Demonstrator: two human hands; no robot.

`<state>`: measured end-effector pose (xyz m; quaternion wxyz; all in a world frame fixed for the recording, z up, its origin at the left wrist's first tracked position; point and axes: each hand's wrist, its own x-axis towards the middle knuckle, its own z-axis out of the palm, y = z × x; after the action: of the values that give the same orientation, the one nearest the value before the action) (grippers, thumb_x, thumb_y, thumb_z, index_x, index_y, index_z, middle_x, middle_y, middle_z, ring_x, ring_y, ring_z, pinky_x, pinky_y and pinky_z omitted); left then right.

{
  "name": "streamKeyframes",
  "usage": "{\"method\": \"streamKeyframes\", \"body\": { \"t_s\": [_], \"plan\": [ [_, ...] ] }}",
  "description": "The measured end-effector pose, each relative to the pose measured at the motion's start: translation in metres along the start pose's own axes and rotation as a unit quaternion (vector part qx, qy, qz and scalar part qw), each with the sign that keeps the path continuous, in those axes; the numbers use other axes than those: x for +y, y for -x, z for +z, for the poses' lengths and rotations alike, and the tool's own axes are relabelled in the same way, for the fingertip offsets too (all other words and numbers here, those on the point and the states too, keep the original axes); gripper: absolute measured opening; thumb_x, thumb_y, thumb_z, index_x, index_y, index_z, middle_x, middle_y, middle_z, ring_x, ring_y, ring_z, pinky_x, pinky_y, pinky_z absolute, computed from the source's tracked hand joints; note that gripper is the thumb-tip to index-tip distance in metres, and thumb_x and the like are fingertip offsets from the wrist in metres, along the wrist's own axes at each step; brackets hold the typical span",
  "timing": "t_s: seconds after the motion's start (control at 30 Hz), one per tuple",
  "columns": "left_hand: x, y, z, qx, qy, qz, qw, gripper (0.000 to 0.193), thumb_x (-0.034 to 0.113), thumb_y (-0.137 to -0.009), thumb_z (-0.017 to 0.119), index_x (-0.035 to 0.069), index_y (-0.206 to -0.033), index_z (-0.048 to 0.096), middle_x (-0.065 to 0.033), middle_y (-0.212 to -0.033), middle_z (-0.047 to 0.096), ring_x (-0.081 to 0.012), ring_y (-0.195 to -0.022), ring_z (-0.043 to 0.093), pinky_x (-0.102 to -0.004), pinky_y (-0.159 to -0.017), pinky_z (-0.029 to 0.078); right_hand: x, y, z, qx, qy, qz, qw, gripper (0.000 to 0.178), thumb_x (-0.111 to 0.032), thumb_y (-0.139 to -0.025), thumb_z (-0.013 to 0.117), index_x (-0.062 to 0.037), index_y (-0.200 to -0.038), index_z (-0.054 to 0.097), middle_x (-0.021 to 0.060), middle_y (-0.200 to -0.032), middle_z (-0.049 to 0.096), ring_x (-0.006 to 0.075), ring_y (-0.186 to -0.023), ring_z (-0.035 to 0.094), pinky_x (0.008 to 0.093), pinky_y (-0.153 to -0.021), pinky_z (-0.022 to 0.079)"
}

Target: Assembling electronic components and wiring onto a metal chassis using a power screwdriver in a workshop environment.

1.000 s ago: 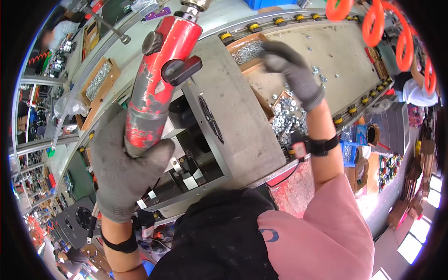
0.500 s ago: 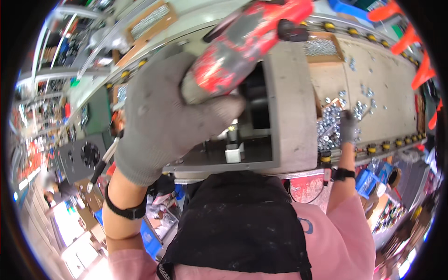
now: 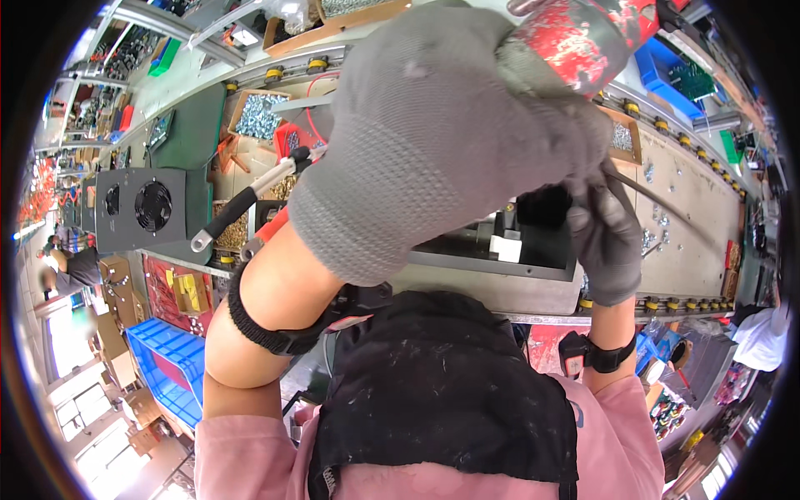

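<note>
In a grey knit glove, my left hand [image 3: 442,125] is closed around a red power tool [image 3: 575,42] with worn, chipped paint. My right hand [image 3: 608,242], gloved in grey as well, is just below the left fingertips. Its fingers are bent and pressed together; what they pinch is too small or hidden to make out. A thin dark rod [image 3: 662,202], blurred, slants away from between the two hands toward the right; I cannot tell whether it belongs to the tool. Beneath the hands lies an open dark metal housing [image 3: 492,265] with a white block [image 3: 505,248] inside, partly covered by my left hand.
A long-handled wrench [image 3: 250,196] lies left, near a box of small screws [image 3: 258,115]. Further left stands a dark panel with fans [image 3: 142,204]. Loose metal fasteners [image 3: 654,237] are scattered on the right bench. A blue crate [image 3: 171,367] sits low at the left.
My left hand has carried the red tool to the right. My right hand has left the pile of fasteners and come up beside the left hand. The view has shifted.
</note>
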<state>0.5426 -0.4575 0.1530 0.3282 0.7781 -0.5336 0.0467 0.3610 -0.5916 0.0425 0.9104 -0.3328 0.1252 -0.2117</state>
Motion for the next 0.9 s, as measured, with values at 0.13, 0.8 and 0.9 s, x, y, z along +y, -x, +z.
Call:
{"method": "streamKeyframes", "body": {
  "t_s": [0.13, 0.8, 0.9],
  "plan": [
    [-0.007, 0.006, -0.006, 0.032, 0.012, 0.014, 0.999, 0.034, 0.029, -0.063, 0.072, 0.003, -0.083, 0.062, -0.0103, -0.073, 0.055, -0.0241, -0.065, 0.054, -0.0345, -0.06, 0.044, 0.011, -0.02, 0.013, 0.001, 0.313, 0.102, 0.944, 0.036, -0.024, -0.093, 0.05, 0.0038, -0.116, 0.047, 0.0114, -0.089, 0.062, 0.0145, -0.075, 0.059, 0.0228, -0.061, 0.049],
    [-0.013, 0.017, -0.003, 0.104, 0.031, 0.021, 0.994, 0.032, 0.032, -0.061, 0.073, 0.005, -0.074, 0.062, -0.0113, -0.071, 0.057, -0.0272, -0.064, 0.057, -0.0367, -0.057, 0.047, 0.028, -0.037, 0.048, -0.152, 0.627, -0.221, 0.732, 0.015, -0.013, -0.083, 0.063, 0.0003, -0.09, 0.063, 0.0135, -0.084, 0.062, 0.0221, -0.073, 0.059, 0.03, -0.069, 0.046],
    [-0.013, 0.018, 0.001, 0.1, 0.031, 0.022, 0.994, 0.031, 0.032, -0.061, 0.073, 0.005, -0.073, 0.062, -0.0114, -0.071, 0.057, -0.0277, -0.064, 0.057, -0.0371, -0.057, 0.047, 0.028, -0.028, 0.049, -0.156, 0.661, -0.24, 0.694, 0.015, -0.012, -0.084, 0.061, 0.002, -0.089, 0.06, 0.0111, -0.083, 0.06, 0.0194, -0.072, 0.058, 0.0291, -0.067, 0.047]
  ]
}}
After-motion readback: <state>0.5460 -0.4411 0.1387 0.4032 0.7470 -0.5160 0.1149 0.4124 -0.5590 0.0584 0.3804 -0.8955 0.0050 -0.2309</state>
